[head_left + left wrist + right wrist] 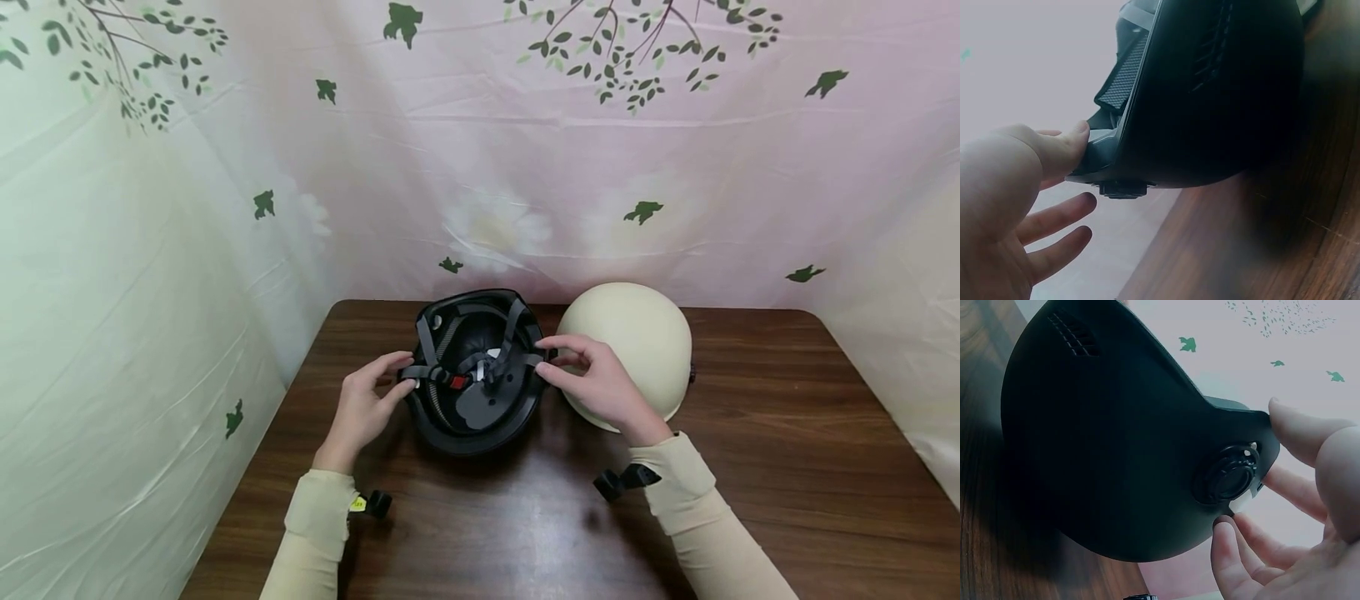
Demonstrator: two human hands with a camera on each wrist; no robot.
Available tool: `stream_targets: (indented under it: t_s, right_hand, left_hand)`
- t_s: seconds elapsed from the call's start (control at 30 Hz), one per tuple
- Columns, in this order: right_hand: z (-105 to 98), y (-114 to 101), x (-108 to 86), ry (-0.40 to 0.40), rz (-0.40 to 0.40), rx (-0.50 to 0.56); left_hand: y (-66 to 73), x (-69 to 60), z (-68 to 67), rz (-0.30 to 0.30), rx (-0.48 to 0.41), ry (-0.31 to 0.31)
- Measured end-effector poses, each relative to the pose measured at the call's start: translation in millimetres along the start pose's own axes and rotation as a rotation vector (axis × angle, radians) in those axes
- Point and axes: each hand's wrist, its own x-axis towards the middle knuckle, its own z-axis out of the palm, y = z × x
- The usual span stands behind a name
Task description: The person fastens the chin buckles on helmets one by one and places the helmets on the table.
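A black helmet (468,417) lies upside down on the table, its hollow facing up. Inside run grey straps (509,329) and a red buckle piece (457,382). At its left side, my left hand (360,412) pinches the rim and strap between thumb and forefinger; the left wrist view shows the other fingers (1060,215) spread free. On the opposite side my right hand (600,385) holds the helmet's edge, with a round black knob (1230,478) beside the fingers in the right wrist view. Behind that hand, a cream helmet (637,321) rests dome up.
The brown wooden table (765,433) ends at a patterned fabric backdrop (570,175) with leaves and birds, which also hangs along the sides. The cream helmet sits close to the black one's right side. A small camera (378,504) is strapped to my left wrist.
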Motion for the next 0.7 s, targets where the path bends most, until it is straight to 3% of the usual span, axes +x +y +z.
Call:
stream_targets:
  t_s: [0.27, 0.7]
  right_hand:
    - [-0.4, -3.6, -0.4, -0.009, -0.045, -0.015]
    - [0.7, -6.0, 1.3, 0.013, -0.079, -0.033]
  left_hand:
    - [-5.3, -0.2, 7.2, -0.040, -0.018, -0.032]
    - [-9.1, 2.2, 19.8, -0.056, -0.043, -0.071]
